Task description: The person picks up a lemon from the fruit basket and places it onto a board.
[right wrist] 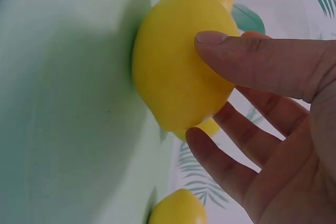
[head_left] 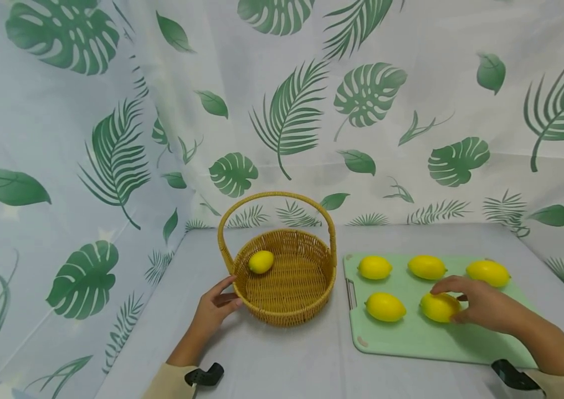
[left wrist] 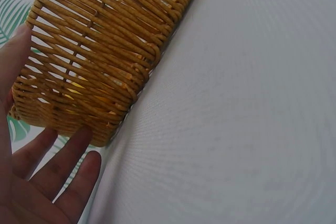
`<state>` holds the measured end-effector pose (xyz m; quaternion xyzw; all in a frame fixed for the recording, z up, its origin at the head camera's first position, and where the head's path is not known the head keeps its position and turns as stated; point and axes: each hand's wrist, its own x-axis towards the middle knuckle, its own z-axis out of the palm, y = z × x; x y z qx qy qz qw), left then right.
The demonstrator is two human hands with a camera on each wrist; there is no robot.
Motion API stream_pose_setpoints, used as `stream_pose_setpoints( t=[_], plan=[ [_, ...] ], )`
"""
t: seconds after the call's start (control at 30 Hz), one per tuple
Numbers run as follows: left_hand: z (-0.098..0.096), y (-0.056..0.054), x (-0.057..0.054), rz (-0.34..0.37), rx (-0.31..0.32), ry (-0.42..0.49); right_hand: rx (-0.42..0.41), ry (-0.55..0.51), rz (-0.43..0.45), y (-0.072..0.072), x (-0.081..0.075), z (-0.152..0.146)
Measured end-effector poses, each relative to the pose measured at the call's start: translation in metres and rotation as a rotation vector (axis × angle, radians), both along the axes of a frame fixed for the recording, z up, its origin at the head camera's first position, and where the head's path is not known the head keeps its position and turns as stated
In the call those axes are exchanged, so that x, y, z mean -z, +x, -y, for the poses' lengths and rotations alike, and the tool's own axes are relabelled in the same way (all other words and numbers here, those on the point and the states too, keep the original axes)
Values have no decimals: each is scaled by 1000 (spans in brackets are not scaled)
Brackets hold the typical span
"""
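Observation:
A woven basket (head_left: 287, 316) with a tall arched handle stands left of centre, one lemon (head_left: 261, 262) inside it by the left wall. At its left side, my left hand (head_left: 214, 307) touches the outer wall near the handle's base. The left wrist view shows that hand's fingers (left wrist: 60, 169) spread and fairly straight against the wicker. My right hand (head_left: 486, 305) holds a lemon (head_left: 436, 307) on the light green cutting board (head_left: 411, 343). In the right wrist view its thumb (right wrist: 231, 51) lies over this lemon (right wrist: 178, 72), with the other fingers around the far side.
Beside the held lemon lies another lemon (head_left: 385, 307). Along the board's back sit a left lemon (head_left: 374, 267), a middle lemon (head_left: 426, 267) and a right lemon (head_left: 488, 272). A leaf-printed curtain (head_left: 302, 166) rises behind the white table (head_left: 302, 366) and on both sides.

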<state>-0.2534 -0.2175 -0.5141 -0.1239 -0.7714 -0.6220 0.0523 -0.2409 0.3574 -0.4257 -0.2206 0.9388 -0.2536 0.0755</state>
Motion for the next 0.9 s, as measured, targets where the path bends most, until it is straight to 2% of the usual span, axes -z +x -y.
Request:
stream_pose_setpoints(
  t=[0.07, 0.17, 0.3, 0.53, 0.8, 0.9],
  plan=[
    [-1, 1, -3, 16, 2, 7, -17, -2, -30, -2, -2, 1],
    [-3, 7, -15, 21, 13, 12, -34, -6, -64, -4, -6, 3],
    [-6, 13, -26, 33, 24, 12, -25, 4, -45, -6, -11, 8],
    [-7, 15, -27, 40, 25, 36, -12, -16, 15, -11, -11, 25],
    [-7, 15, -25, 47, 28, 26, -96, -47, -15, -18, -12, 45],
    [-2, 10, -15, 38, 13, 12, -126, -81, -3, -22, -13, 58]
  ],
)
